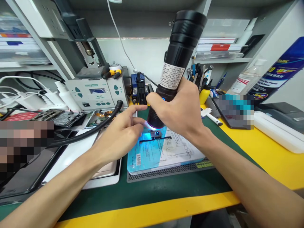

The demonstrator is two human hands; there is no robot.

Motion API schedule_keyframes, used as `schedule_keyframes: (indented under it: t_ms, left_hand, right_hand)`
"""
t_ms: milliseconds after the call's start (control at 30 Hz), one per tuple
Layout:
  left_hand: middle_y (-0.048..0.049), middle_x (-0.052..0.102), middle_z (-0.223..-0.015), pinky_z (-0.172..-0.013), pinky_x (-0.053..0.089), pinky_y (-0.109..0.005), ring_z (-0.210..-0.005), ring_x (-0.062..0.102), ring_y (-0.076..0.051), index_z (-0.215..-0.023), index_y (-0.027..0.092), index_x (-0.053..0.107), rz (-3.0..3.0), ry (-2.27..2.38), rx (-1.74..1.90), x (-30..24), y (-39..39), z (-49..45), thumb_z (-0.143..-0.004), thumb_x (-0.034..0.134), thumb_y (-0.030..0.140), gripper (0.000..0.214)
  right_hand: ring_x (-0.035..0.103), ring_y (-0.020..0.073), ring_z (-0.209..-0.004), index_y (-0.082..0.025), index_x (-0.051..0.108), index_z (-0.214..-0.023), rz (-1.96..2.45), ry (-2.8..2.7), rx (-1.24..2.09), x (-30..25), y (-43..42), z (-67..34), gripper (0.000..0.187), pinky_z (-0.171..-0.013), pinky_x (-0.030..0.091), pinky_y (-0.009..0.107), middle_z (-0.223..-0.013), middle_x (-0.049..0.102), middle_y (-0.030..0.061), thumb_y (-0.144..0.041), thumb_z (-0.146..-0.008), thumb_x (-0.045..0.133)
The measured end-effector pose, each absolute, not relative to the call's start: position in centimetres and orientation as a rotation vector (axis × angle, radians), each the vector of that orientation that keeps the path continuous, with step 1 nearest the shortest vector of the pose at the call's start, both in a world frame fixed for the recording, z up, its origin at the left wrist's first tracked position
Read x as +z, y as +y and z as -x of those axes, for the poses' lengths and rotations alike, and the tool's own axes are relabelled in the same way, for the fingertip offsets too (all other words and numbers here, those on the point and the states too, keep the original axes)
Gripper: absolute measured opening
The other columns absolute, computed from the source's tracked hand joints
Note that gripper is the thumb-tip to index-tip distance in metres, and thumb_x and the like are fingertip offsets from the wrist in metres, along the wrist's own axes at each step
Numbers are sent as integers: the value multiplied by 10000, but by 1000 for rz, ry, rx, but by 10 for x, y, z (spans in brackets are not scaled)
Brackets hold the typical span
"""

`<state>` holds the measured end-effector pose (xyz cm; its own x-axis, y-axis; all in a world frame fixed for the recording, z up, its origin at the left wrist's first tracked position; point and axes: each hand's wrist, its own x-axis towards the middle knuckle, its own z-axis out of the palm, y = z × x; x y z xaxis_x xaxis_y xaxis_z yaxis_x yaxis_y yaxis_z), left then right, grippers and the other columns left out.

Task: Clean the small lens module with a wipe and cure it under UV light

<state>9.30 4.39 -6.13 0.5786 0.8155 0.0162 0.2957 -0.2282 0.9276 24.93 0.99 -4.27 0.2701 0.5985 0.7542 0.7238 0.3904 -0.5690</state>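
Observation:
My right hand (181,109) is wrapped round a black flashlight (184,47) with a white printed label, tilted with its lower end down. Violet-blue light glows from that end onto a small dark module with a round lens (156,134). A thin black strip (147,140) lies in front of the module, on a blue and white booklet (142,158). My left hand (123,131) is beside the flashlight's lower end, index finger stretched out and the other fingers partly bent. Nothing shows in it; I cannot tell whether its fingertips touch the flashlight.
A soldering or hot-air station (95,91) stands at the back left, its black hose (95,134) curving forward. Phones and a white tablet (104,183) lie on the left. Bottles (249,76), a spray can (282,69) and a dark phone (228,110) are at the right.

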Motion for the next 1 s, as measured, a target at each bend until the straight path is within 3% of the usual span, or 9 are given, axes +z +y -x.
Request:
schedule_keyframes:
  t_ms: [200, 467, 667, 833, 1000]
  left_hand:
    - [-2, 667, -923, -439, 301, -246, -513, 428, -87, -1342, 284, 456, -1745, 905, 696, -61, 42, -93, -784, 531, 130, 584]
    - [22, 594, -741, -531, 324, -272, -685, 532, -149, -1291, 256, 494, -1721, 831, 702, -59, 44, -95, -788, 518, 92, 530]
    - [50, 531, -683, -514, 280, -274, -579, 431, -119, -1314, 275, 473, -1706, 816, 675, -60, 42, -94, -797, 498, 92, 550]
    - [35, 619, -864, -574, 380, -290, -609, 475, -114, -1213, 258, 541, -1896, 849, 706, -58, 46, -88, -778, 523, 107, 461]
    - [34, 597, -896, -525, 393, -273, -652, 498, -125, -1028, 227, 542, -2177, 912, 588, -54, 49, -86, -721, 556, 90, 336]
  right_hand:
    - [522, 149, -593, -231, 429, -715, 1288, -1413, -113, -41, 7, -248, 205, -580, 418, 304, -676, 573, -28, -258, -766, 626]
    - [564, 179, -652, -223, 457, -739, 1316, -1448, -135, -42, 7, -248, 193, -610, 435, 329, -732, 602, -8, -286, -776, 635]
    - [558, 174, -637, -221, 454, -739, 1335, -1461, -136, -43, 7, -247, 196, -594, 421, 318, -716, 595, -7, -290, -772, 634]
    - [566, 180, -650, -224, 451, -738, 1333, -1478, -161, -45, 8, -249, 182, -608, 436, 328, -726, 605, -7, -282, -773, 620]
    - [560, 180, -635, -222, 466, -727, 1365, -1490, -237, -48, 12, -249, 170, -581, 428, 315, -672, 593, -12, -275, -741, 627]
